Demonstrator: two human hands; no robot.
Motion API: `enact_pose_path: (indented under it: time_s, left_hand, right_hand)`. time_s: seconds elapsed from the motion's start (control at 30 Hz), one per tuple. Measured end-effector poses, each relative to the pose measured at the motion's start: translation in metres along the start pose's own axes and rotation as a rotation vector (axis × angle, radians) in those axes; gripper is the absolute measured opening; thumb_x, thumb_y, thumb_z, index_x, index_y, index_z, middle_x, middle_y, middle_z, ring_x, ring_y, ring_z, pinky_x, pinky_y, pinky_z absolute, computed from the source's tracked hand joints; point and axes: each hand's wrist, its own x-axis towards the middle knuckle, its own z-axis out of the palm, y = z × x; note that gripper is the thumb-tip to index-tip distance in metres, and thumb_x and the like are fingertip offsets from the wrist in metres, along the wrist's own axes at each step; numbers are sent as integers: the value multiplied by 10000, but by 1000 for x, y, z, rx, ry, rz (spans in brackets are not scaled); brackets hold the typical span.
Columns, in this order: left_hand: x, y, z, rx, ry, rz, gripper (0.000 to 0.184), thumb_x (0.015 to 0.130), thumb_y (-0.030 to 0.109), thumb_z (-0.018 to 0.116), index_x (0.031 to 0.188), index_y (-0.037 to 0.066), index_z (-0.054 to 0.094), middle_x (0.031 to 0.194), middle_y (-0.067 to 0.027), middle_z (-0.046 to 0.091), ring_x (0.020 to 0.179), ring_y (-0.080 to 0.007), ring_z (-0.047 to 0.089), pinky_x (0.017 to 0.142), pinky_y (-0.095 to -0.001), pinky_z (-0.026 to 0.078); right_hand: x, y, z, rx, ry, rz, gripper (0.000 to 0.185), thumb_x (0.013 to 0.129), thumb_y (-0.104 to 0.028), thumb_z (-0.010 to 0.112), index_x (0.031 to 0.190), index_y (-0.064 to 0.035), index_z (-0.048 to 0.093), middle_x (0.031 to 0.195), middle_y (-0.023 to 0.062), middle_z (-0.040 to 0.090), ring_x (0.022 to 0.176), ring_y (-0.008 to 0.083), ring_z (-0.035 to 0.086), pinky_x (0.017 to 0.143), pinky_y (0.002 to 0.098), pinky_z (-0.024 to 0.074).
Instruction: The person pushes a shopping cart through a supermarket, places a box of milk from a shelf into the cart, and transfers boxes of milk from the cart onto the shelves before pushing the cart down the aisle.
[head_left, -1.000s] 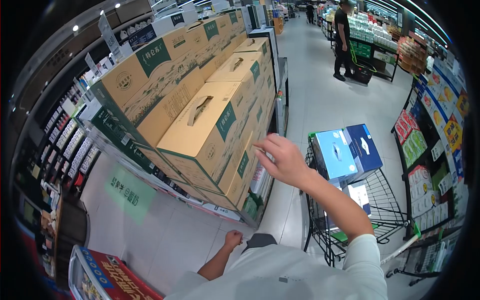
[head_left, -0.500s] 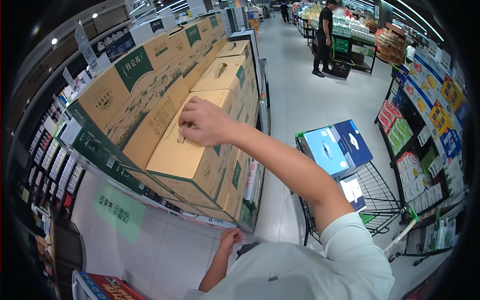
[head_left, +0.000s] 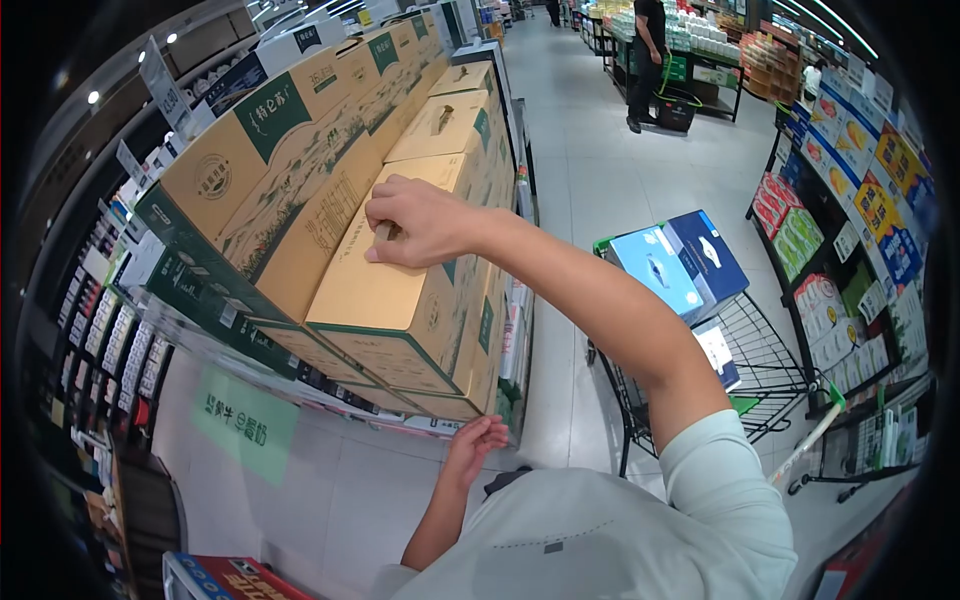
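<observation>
My right hand (head_left: 425, 222) reaches over the front tan carton (head_left: 365, 295), a milk box with green trim, lying on top of the stack. Its fingers are hooked round the carton's handle. Low down, beside the bottom corner of the stack, my left hand (head_left: 474, 447) holds nothing, its fingers loosely stretched out. Whether it touches the corner I cannot tell. Behind the gripped carton lies another tan carton (head_left: 425, 140) with a handle on top. A taller row of upright tan cartons (head_left: 275, 150) runs along its left side.
To the right stands a wire shopping cart (head_left: 765, 360) holding a light blue box (head_left: 650, 275), a dark blue box (head_left: 712, 255) and a smaller white-and-blue box (head_left: 720, 355). A person in black (head_left: 648, 60) stands farther off near a black basket (head_left: 676, 112). Stocked shelves (head_left: 840, 290) line the right side.
My left hand has moved up toward the stack's lower corner, and its fingers have straightened. My right hand stays at the carton's handle, its grip slightly changed. The view has shifted a little.
</observation>
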Motion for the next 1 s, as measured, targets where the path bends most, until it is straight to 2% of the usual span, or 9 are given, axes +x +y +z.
enact_pose_path:
  time_s: [0.13, 0.2, 0.37, 0.57, 0.63, 0.67, 0.73, 0.83, 1.0]
  left_hand:
    - [-5, 3, 7, -15, -59, -4, 286, 968, 159, 501, 1142, -56, 575, 968, -166, 675, 821, -234, 669, 748, -330, 544]
    - [-8, 8, 11, -24, -86, -1, 286, 970, 157, 496, 1145, -56, 573, 974, -169, 673, 824, -235, 668, 748, -331, 543]
    - [-6, 16, 11, -36, -145, -5, 292, 973, 157, 479, 1150, -59, 566, 990, -182, 667, 834, -249, 665, 750, -342, 538]
    - [-2, 8, 4, -197, -183, -29, 418, 984, 286, 408, 1176, -55, 554, 982, -192, 668, 863, -304, 652, 793, -381, 528]
    - [0, 7, 5, -280, -172, -34, 562, 974, 398, 383, 1237, -84, 503, 1067, -233, 635, 968, -349, 619, 860, -411, 499]
    - [0, 5, 6, -280, -183, -42, 562, 974, 398, 383, 1237, -84, 503, 1067, -233, 635, 968, -349, 619, 860, -411, 499]
    - [-7, 9, 17, -498, -201, -55, 742, 932, 527, 391, 1292, -120, 433, 1204, -265, 560, 1115, -369, 546, 940, -427, 451]
    - [-10, 13, 26, -587, -237, -75, 857, 894, 604, 383, 1322, -138, 381, 1297, -269, 489, 1218, -368, 469, 998, -434, 405]
    - [-6, 16, 28, -612, -240, -67, 879, 878, 632, 410, 1288, -146, 409, 1288, -285, 498, 1228, -389, 465, 1042, -457, 372]
  right_hand:
    - [-4, -8, -4, -62, -20, 6, 362, 798, -382, 650, 896, -34, 620, 958, 114, 570, 1013, 282, 528, 845, 390, 439]
    - [-4, -8, -1, -65, 58, -60, 309, 794, -322, 681, 791, -34, 570, 863, 106, 562, 918, 292, 530, 786, 382, 423]
    - [-4, -9, 2, -6, 61, 1, 314, 796, -314, 678, 752, -27, 556, 835, 126, 563, 859, 314, 553, 770, 390, 426]
    - [-13, -11, 9, 29, 180, 10, 312, 757, -298, 676, 682, -29, 536, 760, 110, 550, 772, 288, 541, 748, 376, 394]
    - [-17, -12, 10, -5, 213, 7, 308, 741, -294, 675, 662, -34, 530, 734, 100, 543, 745, 276, 531, 744, 366, 379]
    - [-18, -12, 10, 7, 243, 3, 307, 727, -290, 673, 646, -37, 519, 716, 92, 536, 726, 268, 520, 745, 358, 365]
    - [-22, -15, 7, 8, 274, 0, 307, 714, -286, 672, 630, -41, 508, 699, 84, 530, 707, 261, 510, 747, 350, 352]
    - [-32, -22, -2, 15, 211, 34, 319, 738, -287, 673, 632, -51, 486, 704, 75, 511, 725, 256, 503, 770, 353, 352]
    - [-59, -48, -9, 60, 191, -13, 320, 817, -272, 679, 678, -80, 465, 720, 53, 468, 766, 236, 479, 803, 345, 342]
